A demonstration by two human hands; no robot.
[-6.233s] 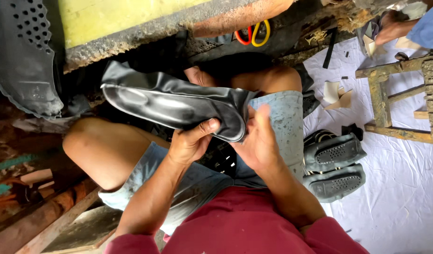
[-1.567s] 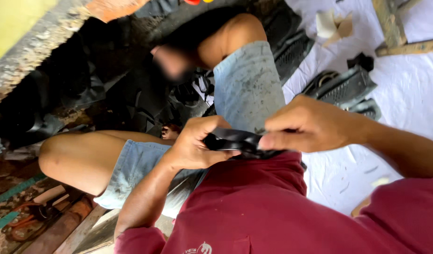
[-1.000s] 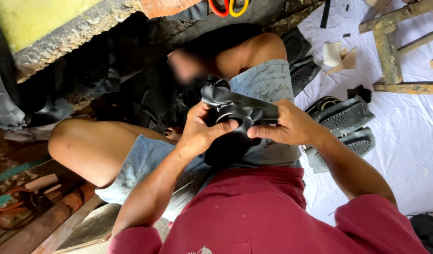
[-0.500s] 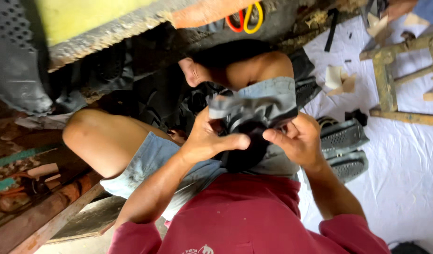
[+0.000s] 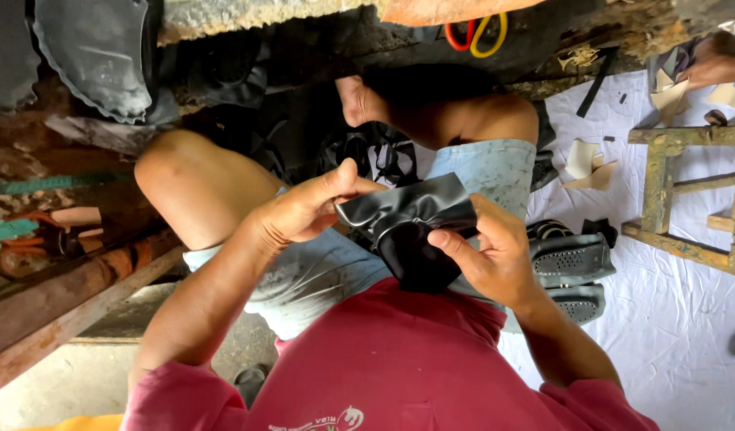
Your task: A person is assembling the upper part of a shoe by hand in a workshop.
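You hold a folded piece of glossy black sheet material [image 5: 411,219] above your lap, between both hands. Its long axis runs from your left hand toward your right, tilted slightly so the right end sits farther from your body. The upper part is a creased, shiny band; below it, a darker rounded fold hangs down toward your red shirt [image 5: 399,359].

Your left hand [image 5: 304,209] is closed on the left end of the piece: the thumb lies extended along the top edge and the fingers curl underneath. The forearm comes in from the lower left, with the wrist roughly straight.

Your right hand [image 5: 495,255] grips the right end and the hanging fold: the index finger presses across the front of the fold and the remaining fingers wrap behind it. The wrist is bent inward toward the left hand.

Compared with half a second ago, the piece is spread wider between the hands and shows more of its shiny face; before that it was bunched tightly. Compared with the earliest frame, it is no longer a long open sheet lying across your knees.

Just beyond your right hand, two perforated grey shoe parts [image 5: 571,267] lie on the white floor cloth [image 5: 687,319]. Farther out stand a wooden stool frame [image 5: 671,191] and, past your knees, a pair of red-and-yellow scissors [image 5: 475,36].
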